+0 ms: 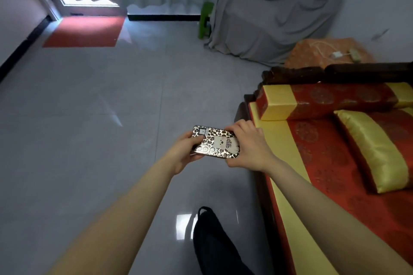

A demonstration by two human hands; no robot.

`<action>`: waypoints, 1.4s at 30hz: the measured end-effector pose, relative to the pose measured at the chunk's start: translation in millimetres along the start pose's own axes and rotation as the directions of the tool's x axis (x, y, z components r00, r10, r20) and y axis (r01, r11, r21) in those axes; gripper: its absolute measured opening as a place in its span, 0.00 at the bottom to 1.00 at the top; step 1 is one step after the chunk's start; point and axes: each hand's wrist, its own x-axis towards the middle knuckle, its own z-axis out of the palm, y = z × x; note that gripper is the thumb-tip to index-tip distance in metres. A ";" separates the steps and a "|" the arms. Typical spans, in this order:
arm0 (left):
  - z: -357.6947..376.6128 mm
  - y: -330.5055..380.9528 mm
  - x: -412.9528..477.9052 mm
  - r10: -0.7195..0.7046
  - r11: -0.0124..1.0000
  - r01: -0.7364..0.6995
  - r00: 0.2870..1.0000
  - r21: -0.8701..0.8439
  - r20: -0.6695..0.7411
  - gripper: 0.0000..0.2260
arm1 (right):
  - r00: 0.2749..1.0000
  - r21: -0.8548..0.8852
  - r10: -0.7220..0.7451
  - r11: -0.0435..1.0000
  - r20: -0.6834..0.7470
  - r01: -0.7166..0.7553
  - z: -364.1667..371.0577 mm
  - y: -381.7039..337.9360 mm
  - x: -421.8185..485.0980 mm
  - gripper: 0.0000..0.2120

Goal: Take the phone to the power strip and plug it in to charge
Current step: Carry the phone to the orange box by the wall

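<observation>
A phone (pixel 215 144) in a leopard-print case, back side up, is held level over the grey floor. My left hand (pixel 183 155) grips its left end and my right hand (pixel 248 145) grips its right end. Far off at the upper right, a power strip (pixel 355 54) lies on an orange cloth-covered surface (pixel 312 53). A white charger plug (pixel 336 54) with a white cable (pixel 319 48) lies just left of the strip.
A dark wooden sofa (pixel 295 73) with red and gold cushions (pixel 324 100) fills the right side. Grey cloth covers furniture (pixel 268 20) at the back, beside a green stool (pixel 205 20). A red mat (pixel 85 31) lies by the door. A dark trouser leg (pixel 214 243) shows below.
</observation>
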 end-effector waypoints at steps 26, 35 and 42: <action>-26.9 404.5 493.7 -0.092 0.970 0.041 0.973 0.239 0.210 0.04 | 0.947 0.045 0.299 0.954 -0.116 -0.295 -66.9 167.6 536.7 0.39; 92.0 503.2 667.5 -0.166 0.940 0.031 0.911 0.339 0.378 0.04 | 0.852 0.113 0.476 0.880 -0.219 -0.462 -111.9 320.8 638.8 0.41; 207.0 566.2 773.4 -0.246 0.917 0.039 0.838 0.397 0.487 0.12 | 0.742 0.142 0.607 0.792 -0.285 -0.594 -160.9 429.4 682.6 0.41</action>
